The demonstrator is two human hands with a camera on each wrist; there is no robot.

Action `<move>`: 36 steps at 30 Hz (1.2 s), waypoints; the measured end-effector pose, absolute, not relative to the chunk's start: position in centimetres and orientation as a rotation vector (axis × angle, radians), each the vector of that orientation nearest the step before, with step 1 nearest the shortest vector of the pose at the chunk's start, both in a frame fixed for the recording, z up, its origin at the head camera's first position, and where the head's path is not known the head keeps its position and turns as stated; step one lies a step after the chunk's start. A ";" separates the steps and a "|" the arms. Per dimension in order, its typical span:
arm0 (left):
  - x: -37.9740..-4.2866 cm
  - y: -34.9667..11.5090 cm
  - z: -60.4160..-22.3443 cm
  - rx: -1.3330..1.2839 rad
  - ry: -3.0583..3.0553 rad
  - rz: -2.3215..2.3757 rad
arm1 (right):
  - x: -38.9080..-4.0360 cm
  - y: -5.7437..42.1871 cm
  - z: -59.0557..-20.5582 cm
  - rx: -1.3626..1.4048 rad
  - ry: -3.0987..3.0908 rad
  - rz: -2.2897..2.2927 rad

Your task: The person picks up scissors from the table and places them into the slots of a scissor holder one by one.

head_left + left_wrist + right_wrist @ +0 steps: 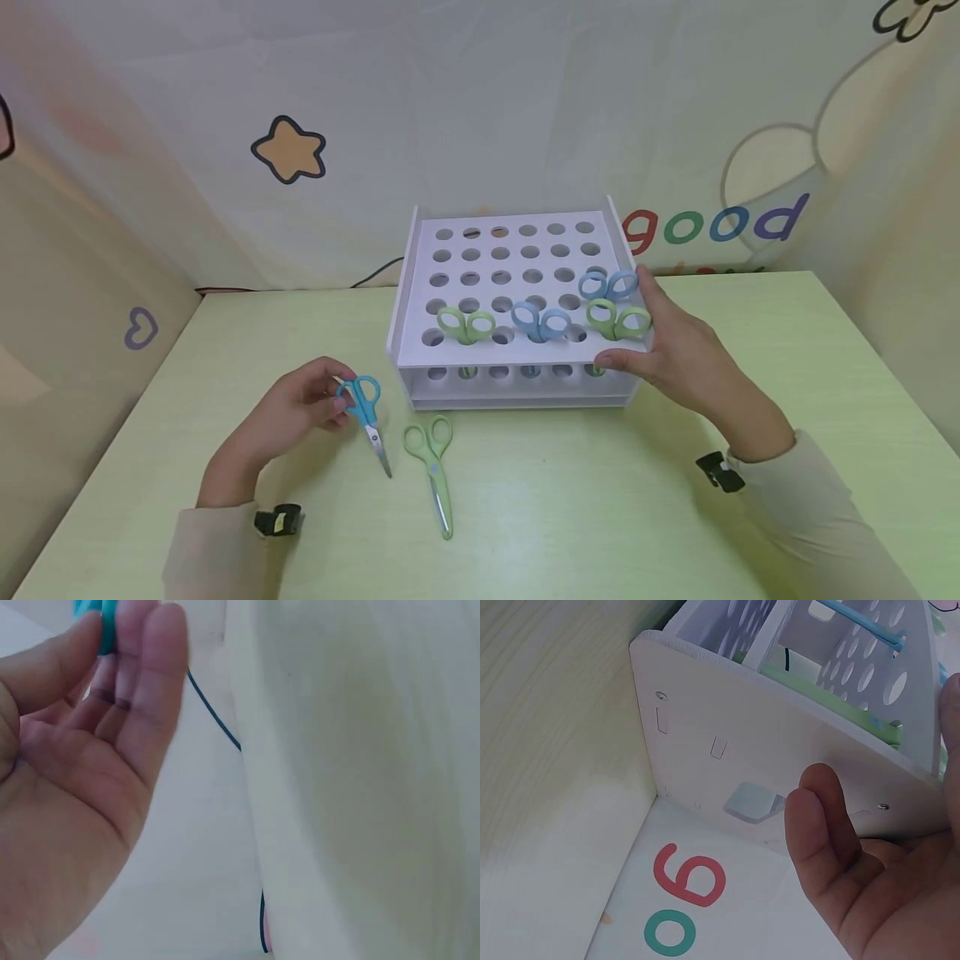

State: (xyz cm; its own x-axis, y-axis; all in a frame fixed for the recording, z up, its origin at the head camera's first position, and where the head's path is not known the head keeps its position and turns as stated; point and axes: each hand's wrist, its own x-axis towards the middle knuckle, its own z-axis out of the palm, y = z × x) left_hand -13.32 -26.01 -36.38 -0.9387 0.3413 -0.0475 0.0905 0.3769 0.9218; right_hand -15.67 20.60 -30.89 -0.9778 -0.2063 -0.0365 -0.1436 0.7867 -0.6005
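My left hand (300, 406) pinches a pair of blue scissors (365, 410) by the finger loops, just above the table, blades slanting down toward me. In the left wrist view, only a bit of the teal handle (109, 628) shows between thumb and fingers. A pair of green scissors (437, 471) lies flat close by. My right hand (686, 358) holds the white holed rack (487, 355) at its right front corner, thumb on the front edge, fingers by the side panel (705, 765). Several blue and green scissors (617, 320) stand in the rack's front holes, loops up.
Behind the table (555, 517) hangs a printed cloth (480, 108) with a star and coloured letters. A dark cable (378, 272) runs along the table's back edge, left of the rack. The rack has a lower holed shelf (498, 392).
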 end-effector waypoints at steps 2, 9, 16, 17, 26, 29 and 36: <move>-13.2 -26.0 -36.0 0.394 2.407 1.644 | -15.7 20.6 -30.9 -0.285 2.877 -0.954; -12.4 -25.7 -33.8 0.365 2.490 1.668 | -15.7 20.8 -31.0 -0.307 2.880 -0.959; -11.5 -25.5 -31.7 0.411 2.520 1.764 | -15.7 21.2 -31.0 -0.374 2.887 -0.962; -11.4 -25.5 -31.4 0.412 2.509 1.808 | -15.8 21.2 -31.0 -0.376 2.888 -0.962; -11.2 -24.9 -29.2 0.537 2.192 2.389 | -15.8 20.9 -31.1 -0.335 2.903 -0.955; -11.7 -24.0 -28.7 0.643 2.004 2.571 | -15.7 20.8 -31.2 -0.320 2.901 -0.956; -13.4 -21.0 -26.8 0.875 1.753 2.650 | -15.8 20.8 -31.3 -0.297 2.906 -0.951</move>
